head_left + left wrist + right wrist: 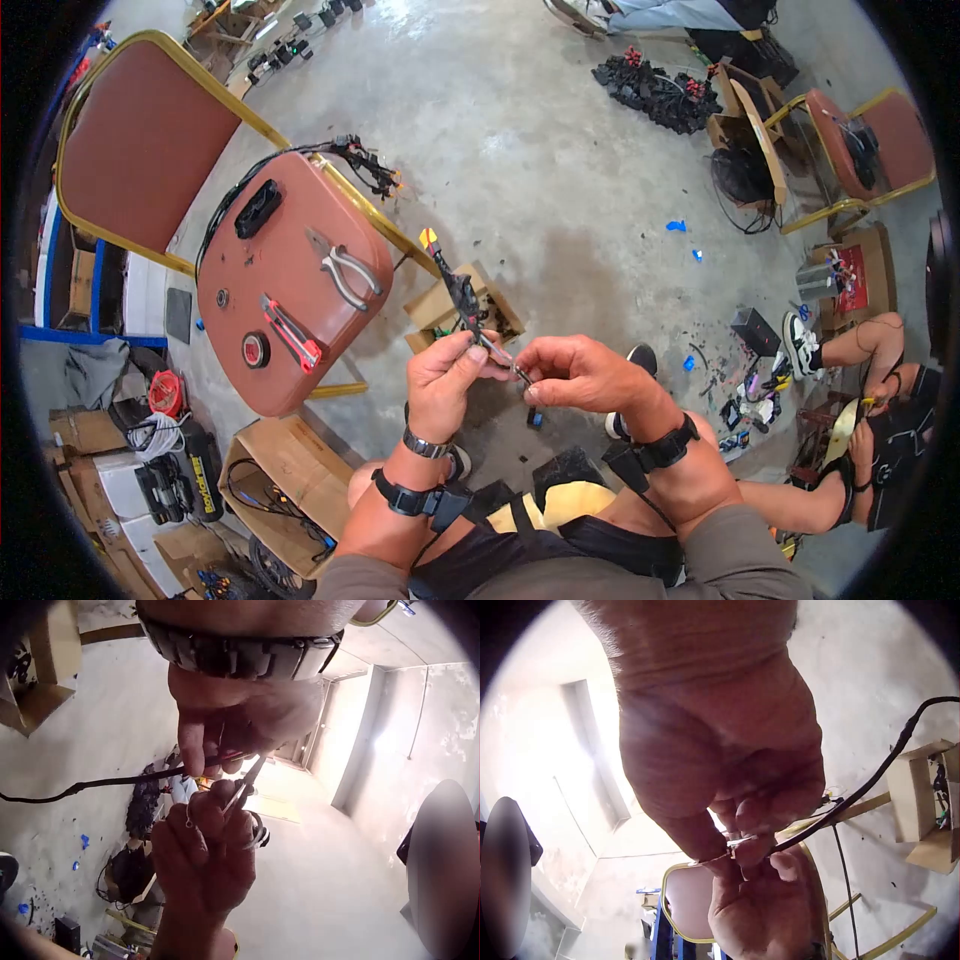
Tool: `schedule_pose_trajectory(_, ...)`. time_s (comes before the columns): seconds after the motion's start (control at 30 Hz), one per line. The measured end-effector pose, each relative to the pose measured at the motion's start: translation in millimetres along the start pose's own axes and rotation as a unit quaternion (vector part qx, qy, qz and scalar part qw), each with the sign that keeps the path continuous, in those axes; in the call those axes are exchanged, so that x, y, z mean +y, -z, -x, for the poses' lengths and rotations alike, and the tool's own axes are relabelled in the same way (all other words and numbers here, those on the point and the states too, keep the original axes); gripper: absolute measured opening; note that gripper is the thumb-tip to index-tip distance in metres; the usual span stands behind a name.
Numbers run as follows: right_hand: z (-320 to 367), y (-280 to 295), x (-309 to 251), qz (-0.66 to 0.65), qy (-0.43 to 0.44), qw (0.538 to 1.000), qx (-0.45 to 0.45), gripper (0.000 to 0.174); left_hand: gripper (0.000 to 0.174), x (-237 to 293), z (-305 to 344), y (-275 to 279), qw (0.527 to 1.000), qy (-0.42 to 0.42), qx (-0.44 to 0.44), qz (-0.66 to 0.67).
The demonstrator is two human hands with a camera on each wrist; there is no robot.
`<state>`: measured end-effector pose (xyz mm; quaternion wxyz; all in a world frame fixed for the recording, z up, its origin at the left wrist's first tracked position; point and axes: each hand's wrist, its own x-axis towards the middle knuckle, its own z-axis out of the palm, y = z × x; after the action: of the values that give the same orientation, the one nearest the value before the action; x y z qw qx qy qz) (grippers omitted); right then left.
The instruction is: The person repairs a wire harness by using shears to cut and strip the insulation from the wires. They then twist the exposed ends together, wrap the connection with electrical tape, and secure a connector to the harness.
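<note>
My left hand [445,375] pinches a black-sleeved cable [462,297], with a yellow connector at its far end and thin bare-looking wires coming out near the fingers. Close beside it, my right hand [590,375] holds a small metal tool that looks like scissors [253,776], its blade right at the wires by the left fingertips. A thin wire with a ring terminal [189,823] hangs over the right fingers. In the right wrist view the fingers of both hands meet around the cable [840,810], and the tool is mostly hidden.
Pliers [343,268], a red utility knife [291,333] and a tape roll [256,349] lie on the chair seat [240,300] at left. Below my hands stands an open cardboard box [430,305]. Another box [290,470] holds cables. A seated person's leg [860,350] is at right.
</note>
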<state>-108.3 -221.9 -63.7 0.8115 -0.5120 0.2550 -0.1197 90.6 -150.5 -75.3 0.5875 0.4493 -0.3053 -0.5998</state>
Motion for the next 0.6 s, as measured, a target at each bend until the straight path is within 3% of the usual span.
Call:
schedule_pose_trajectory(0.1, -0.6, -2.7, -1.8, 0.049, 0.005, 0.999, 0.017, 0.029, 0.024, -6.5, 0.7, -0.8, 0.998, 0.007, 0.037, 0.052)
schedule_pose_trajectory(0.17, 1.0, -2.7, -3.3, 0.240, -0.008, 0.970, 0.025, 0.026, 0.024, -0.5, -1.4, 7.4, 0.996, 0.020, 0.051, 0.075)
schedule_pose_trajectory(0.23, -1.3, -4.3, 9.1, 0.238, 0.012, 0.971, 0.034, 0.024, 0.024, 6.5, -7.5, 13.3, 0.995, -0.007, 0.046, 0.091)
schedule_pose_trajectory(0.3, -7.0, -8.0, 17.8, 0.029, 0.095, 0.986, 0.133, 0.026, 0.025, 9.9, -7.5, 5.9, 0.994, -0.016, 0.047, 0.102)
schedule_pose_trajectory(0.37, -16.9, -15.1, 23.2, 0.084, 0.150, 0.968, 0.182, 0.026, 0.025, 6.6, -5.0, 0.5, 0.993, 0.001, 0.040, 0.107)
schedule_pose_trajectory(0.43, -27.5, -20.1, 31.4, 0.009, 0.171, 0.967, 0.190, 0.024, 0.024, 5.9, -5.8, -2.1, 0.992, 0.002, 0.028, 0.125)
schedule_pose_trajectory(0.47, -27.8, -22.3, 32.9, -0.080, 0.150, 0.973, 0.155, 0.023, 0.023, 6.3, -6.9, -3.2, 0.995, -0.004, 0.039, 0.095)
schedule_pose_trajectory(0.57, -20.9, -22.5, 24.3, -0.122, 0.082, 0.977, 0.153, 0.025, 0.020, 4.3, -8.3, 1.6, 0.995, -0.010, 0.053, 0.084)
schedule_pose_trajectory(0.6, -20.1, -24.5, 19.8, -0.112, 0.066, 0.975, 0.181, 0.027, 0.020, 5.9, -6.2, 5.8, 0.998, -0.040, 0.043, 0.013)
